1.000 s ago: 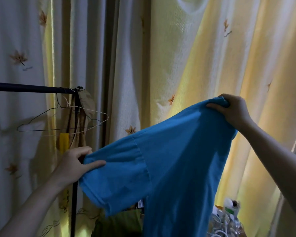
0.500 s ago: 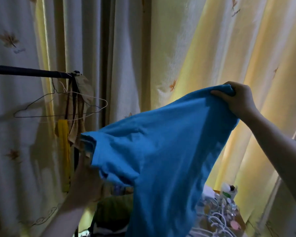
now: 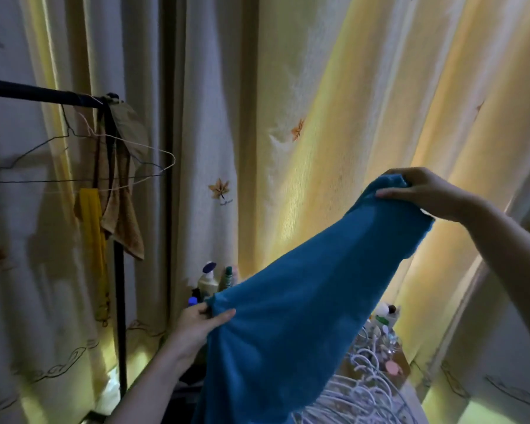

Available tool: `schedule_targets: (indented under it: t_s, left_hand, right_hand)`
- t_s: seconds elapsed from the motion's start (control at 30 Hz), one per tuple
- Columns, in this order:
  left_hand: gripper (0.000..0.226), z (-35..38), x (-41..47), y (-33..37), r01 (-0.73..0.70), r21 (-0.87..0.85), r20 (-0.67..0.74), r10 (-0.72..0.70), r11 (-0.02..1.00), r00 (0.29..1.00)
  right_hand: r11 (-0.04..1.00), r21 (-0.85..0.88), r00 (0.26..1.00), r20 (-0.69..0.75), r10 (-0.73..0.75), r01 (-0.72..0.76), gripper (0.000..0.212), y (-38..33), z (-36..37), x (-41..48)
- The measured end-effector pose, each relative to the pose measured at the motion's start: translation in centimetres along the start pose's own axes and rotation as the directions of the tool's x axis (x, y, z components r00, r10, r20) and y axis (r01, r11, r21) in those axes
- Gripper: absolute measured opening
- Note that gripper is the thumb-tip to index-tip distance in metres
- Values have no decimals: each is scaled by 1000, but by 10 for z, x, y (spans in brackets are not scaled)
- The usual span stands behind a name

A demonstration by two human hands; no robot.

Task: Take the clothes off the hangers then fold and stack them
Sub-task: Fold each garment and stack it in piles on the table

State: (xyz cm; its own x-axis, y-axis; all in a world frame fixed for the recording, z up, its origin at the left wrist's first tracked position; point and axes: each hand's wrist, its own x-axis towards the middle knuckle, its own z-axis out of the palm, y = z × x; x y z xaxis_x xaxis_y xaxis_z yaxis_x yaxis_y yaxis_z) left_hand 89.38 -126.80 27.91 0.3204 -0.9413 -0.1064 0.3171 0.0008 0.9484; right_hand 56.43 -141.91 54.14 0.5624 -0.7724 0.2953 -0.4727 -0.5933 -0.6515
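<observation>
Blue shirt (image 3: 303, 316) is hanging in mid-air, stretching diagonally from the left hand (image 3: 196, 328), gripping its low edge, up to the right hand (image 3: 426, 194), pinching its high corner, remainder drooping below.

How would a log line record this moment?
left hand: grips blue shirt low; right hand: grips it high; state: off hanger, unfolded; rail: empty hangers

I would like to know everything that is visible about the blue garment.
The blue garment is plain, of soft, knit-looking cloth, with no print in view. It is on no hanger. It stretches slantwise in the air: the right hand grips its upper end, the left hand pinches an edge lower down. The rest hangs past the bottom of the picture.
</observation>
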Motion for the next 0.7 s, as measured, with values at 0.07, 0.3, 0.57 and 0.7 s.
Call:
schedule_targets:
  t_s: [0.07,0.3,0.57,0.7]
  left_hand:
    - [33,-13,-2,1,35,24,-101,-32,999,994]
    - [45,-50,-20,27,-253,415,-172,348,874,922]
    - [38,-122,-59,106,-536,688,-208,841,489,499]
    - [30,-123,-95,124,-650,592,-33,820,477,572]
  right_hand:
    - [999,-4,976,214,40,-40,27,-4,-4,0]
    - [910,-365,951,-154,-268,198,20,-35,37,38]
    - [906,-114,775,-482,-410,408,34,-121,97,101]
    - [867,122,787,-494,-369,483,40,-135,111,113]
